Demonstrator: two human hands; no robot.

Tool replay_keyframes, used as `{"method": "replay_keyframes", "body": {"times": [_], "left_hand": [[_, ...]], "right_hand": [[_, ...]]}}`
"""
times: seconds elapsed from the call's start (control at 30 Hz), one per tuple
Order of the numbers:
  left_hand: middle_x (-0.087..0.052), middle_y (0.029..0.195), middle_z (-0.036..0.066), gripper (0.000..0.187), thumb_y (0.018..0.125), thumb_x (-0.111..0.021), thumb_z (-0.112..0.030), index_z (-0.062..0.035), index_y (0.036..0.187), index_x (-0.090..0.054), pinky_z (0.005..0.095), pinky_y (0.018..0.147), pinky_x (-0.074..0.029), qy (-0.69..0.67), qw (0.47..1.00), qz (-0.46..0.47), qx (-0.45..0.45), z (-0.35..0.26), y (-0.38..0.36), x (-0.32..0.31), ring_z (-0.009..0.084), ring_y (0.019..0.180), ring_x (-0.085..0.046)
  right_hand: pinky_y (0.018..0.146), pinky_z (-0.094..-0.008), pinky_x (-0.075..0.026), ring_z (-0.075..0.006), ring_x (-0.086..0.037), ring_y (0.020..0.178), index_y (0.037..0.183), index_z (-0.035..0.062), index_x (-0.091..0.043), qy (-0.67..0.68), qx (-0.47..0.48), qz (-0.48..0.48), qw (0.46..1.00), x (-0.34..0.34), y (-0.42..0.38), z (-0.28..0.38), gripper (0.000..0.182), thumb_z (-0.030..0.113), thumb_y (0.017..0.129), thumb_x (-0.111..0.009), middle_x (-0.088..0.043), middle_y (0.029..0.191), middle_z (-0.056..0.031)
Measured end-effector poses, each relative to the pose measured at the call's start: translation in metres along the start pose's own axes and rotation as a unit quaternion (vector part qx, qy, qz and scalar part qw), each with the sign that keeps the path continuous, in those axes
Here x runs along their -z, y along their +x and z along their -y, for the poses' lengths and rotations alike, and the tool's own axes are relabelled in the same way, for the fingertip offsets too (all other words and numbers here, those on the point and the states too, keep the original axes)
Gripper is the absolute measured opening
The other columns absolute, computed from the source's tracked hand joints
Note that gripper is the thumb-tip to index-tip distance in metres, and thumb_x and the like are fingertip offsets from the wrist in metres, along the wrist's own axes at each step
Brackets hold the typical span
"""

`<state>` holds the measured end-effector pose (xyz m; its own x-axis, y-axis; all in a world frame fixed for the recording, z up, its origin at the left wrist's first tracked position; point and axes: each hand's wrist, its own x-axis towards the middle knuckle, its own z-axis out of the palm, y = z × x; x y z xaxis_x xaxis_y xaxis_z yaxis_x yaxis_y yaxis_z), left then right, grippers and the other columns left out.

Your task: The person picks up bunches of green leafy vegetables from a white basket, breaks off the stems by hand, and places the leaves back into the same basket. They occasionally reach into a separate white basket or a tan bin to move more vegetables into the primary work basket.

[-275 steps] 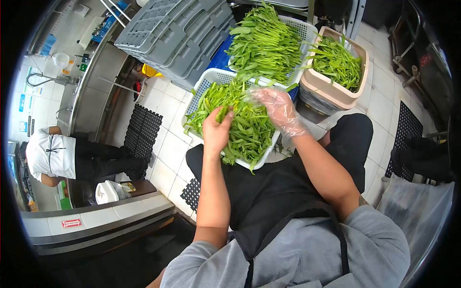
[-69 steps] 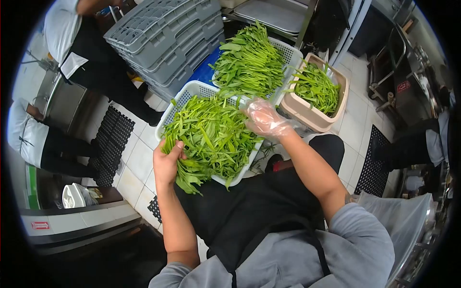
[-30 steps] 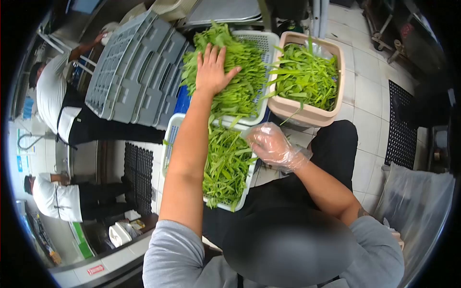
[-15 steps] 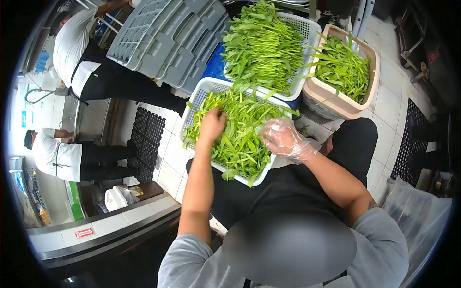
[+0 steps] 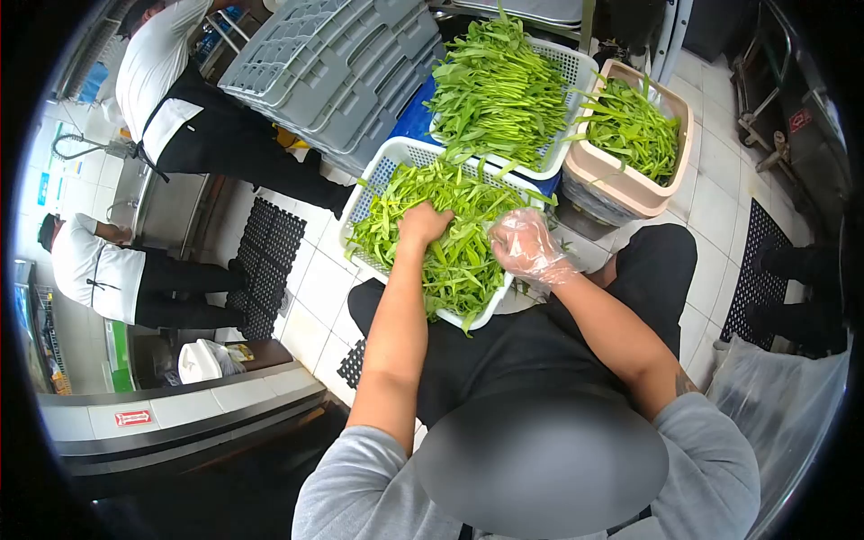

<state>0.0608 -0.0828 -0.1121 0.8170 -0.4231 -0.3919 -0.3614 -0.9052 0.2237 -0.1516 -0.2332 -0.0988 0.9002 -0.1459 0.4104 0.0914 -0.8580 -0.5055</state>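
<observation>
A white perforated basket (image 5: 360, 193) in front of me holds a loose heap of leafy greens (image 5: 459, 279) that look like water spinach. My bare left hand (image 5: 425, 223) is pressed into the middle of the heap, fingers curled on the leaves, their tips hidden. At the basket's right side is my right hand (image 5: 525, 245) in a clear plastic glove. Its fingers are curled in, and what they hold, if anything, is hidden. Behind stands a second white basket (image 5: 576, 76) with neatly stacked greens.
A beige bin (image 5: 688, 135) with more greens stands at the right. Grey stacked crates (image 5: 333, 72) rise at the back left. Two people in white shirts work at the left, one person (image 5: 166, 81) beside the crates. Black mats (image 5: 261, 261) lie on the tiled floor.
My left hand has moved right and down into the heap. My right hand's fingers have curled inward at the basket's right side. The view has shifted slightly.
</observation>
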Motion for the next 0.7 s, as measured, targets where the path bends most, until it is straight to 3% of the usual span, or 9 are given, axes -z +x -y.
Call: {"method": "replay_keyframes", "body": {"times": [0.13, 0.23, 0.33, 0.5, 0.57, 0.7], "left_hand": [[-0.071, 0.114, 0.031, 0.068, 0.082, -0.071, -0.049, 0.0041, 0.124, -0.068, 0.0456, 0.099, -0.053, -0.047, 0.995, -0.049, -0.071, 0.014, 0.002, 0.016, 0.0431, 0.109, -0.069], [-0.071, 0.113, 0.031, 0.064, 0.082, -0.071, -0.043, 0.0047, 0.125, -0.067, 0.0470, 0.098, -0.053, -0.082, 0.983, -0.123, -0.113, 0.024, -0.010, 0.034, 0.0437, 0.108, -0.069], [-0.071, 0.110, 0.031, 0.058, 0.081, -0.071, -0.039, 0.0021, 0.122, -0.068, 0.0490, 0.096, -0.052, -0.111, 0.977, -0.138, -0.118, 0.024, -0.030, 0.058, 0.0450, 0.106, -0.069], [-0.072, 0.101, 0.028, 0.047, 0.079, -0.070, -0.037, -0.0003, 0.109, -0.070, 0.0530, 0.094, -0.050, -0.040, 0.962, -0.244, -0.118, 0.002, -0.066, 0.096, 0.0467, 0.099, -0.068], [-0.073, 0.096, 0.023, 0.043, 0.078, -0.073, -0.037, -0.0017, 0.103, -0.069, 0.0547, 0.094, -0.046, 0.029, 0.941, -0.311, -0.132, -0.010, -0.072, 0.100, 0.0413, 0.097, -0.067], [-0.073, 0.103, 0.016, 0.051, 0.081, -0.078, -0.043, -0.0050, 0.114, -0.067, 0.0513, 0.095, -0.047, 0.175, 0.941, -0.266, -0.116, -0.025, -0.075, 0.058, 0.0356, 0.100, -0.067]], "right_hand": [[0.082, -0.0477, -0.049, -0.0336, -0.065, 0.083, 0.074, 0.0103, -0.064, 0.000, 0.004, -0.024, 1.000, -0.004, -0.003, -0.003, 0.010, 0.019, 0.078, -0.067, -0.065, 0.077, -0.0097], [0.080, -0.0471, -0.050, -0.0339, -0.064, 0.079, 0.072, 0.0104, -0.062, -0.009, 0.019, -0.046, 0.999, -0.008, -0.005, -0.006, 0.011, 0.018, 0.078, -0.067, -0.064, 0.074, -0.0104], [0.080, -0.0478, -0.050, -0.0345, -0.064, 0.081, 0.076, 0.0088, -0.064, 0.000, 0.026, -0.080, 0.996, -0.011, -0.004, -0.003, 0.010, 0.019, 0.078, -0.067, -0.064, 0.074, -0.0115], [0.080, -0.0495, -0.050, -0.0377, -0.063, 0.082, 0.081, 0.0061, -0.068, 0.030, 0.044, -0.025, 0.998, -0.006, 0.000, -0.009, 0.012, 0.017, 0.079, -0.067, -0.066, 0.081, -0.0145], [0.083, -0.0489, -0.049, -0.0360, -0.064, 0.086, 0.090, 0.0050, -0.072, 0.090, 0.037, -0.028, 0.995, -0.007, 0.002, -0.009, 0.020, 0.023, 0.081, -0.069, -0.067, 0.085, -0.0134], [0.101, -0.0522, -0.045, -0.0377, -0.057, 0.122, 0.105, 0.0116, -0.074, 0.085, 0.121, 0.011, 0.989, 0.007, -0.002, 0.034, 0.030, 0.032, 0.084, -0.073, -0.067, 0.113, -0.0139]]}}
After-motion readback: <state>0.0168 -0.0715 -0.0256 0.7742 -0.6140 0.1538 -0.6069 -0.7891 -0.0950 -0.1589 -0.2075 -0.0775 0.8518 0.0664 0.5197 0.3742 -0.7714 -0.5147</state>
